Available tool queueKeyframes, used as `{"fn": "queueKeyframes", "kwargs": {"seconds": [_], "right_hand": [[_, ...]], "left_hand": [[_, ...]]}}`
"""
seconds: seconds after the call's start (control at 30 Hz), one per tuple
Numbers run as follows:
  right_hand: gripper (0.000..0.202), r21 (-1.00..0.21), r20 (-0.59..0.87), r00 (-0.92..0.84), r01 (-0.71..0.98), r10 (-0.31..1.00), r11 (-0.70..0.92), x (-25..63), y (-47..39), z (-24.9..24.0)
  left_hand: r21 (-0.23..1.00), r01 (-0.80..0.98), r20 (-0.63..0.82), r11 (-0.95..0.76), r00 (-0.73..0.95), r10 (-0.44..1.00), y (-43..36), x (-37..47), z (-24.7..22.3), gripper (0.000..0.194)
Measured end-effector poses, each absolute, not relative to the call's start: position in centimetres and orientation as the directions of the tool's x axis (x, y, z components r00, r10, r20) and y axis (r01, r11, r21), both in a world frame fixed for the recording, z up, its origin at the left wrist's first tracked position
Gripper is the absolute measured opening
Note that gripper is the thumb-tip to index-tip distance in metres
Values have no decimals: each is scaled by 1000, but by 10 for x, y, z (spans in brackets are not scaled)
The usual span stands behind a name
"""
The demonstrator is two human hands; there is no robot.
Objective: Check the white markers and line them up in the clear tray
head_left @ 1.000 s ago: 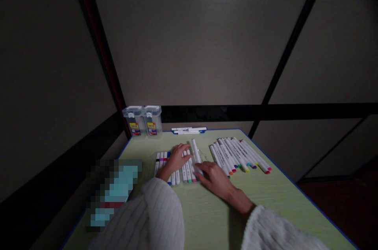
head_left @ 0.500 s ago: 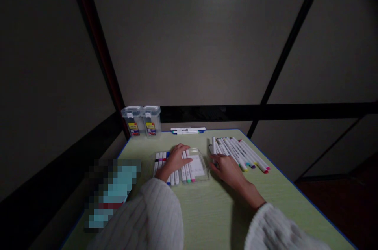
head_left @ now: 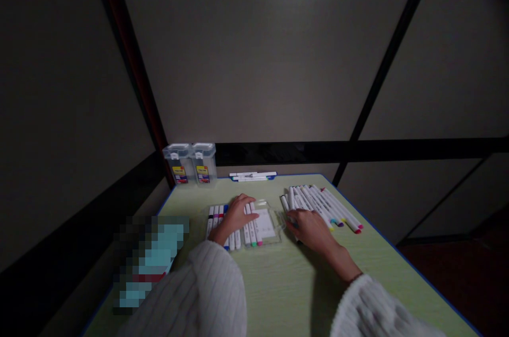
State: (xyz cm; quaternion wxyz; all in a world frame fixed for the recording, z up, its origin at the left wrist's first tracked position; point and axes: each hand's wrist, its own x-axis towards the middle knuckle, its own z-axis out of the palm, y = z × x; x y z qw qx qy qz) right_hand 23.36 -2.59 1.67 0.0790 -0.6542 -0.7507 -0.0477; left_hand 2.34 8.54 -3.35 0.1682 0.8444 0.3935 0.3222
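My left hand (head_left: pixel 237 214) rests over the markers in a clear plastic case (head_left: pixel 274 243) lying flat. Its thumb and fingers are apart, around the tops of white markers (head_left: pixel 250 233) with green and pink ends. More markers (head_left: pixel 216 217) with black, purple and red bands lie left of it in the case. Right of the case, my right hand (head_left: pixel 308 226) has its fingers closed on a white marker (head_left: pixel 291 198) at the left side of a loose pile of markers (head_left: pixel 318 201). The marker's lower part is hidden by the hand.
Two clear lidded boxes (head_left: pixel 203 167) with yellow labels stand at the back left. A few white pens (head_left: pixel 254 176) lie on a blue holder at the back edge. A pixelated turquoise object (head_left: pixel 159 252) is at the left. A wall rises behind the table (head_left: pixel 274 294).
My right hand has shifted slightly to the right, with its marker moving along. Another marker now shows at its left. My left hand has stayed in place.
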Motion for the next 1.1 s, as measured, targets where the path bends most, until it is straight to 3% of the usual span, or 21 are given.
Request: {"fn": "queueKeyframes", "kwargs": {"seconds": [0.53, 0.83, 1.1], "right_hand": [[24, -47, 236, -142, 986, 961, 157, 231, -25, 21], [23, -140, 262, -398, 886, 879, 443, 212, -32, 21], [27, -157, 250, -522, 809, 816, 566, 206, -35, 16]], "left_hand": [[550, 538, 421, -638, 481, 769, 85, 24, -33, 36], [574, 530, 422, -624, 461, 781, 85, 24, -34, 39], [600, 514, 417, -614, 454, 788, 84, 24, -33, 40]]}}
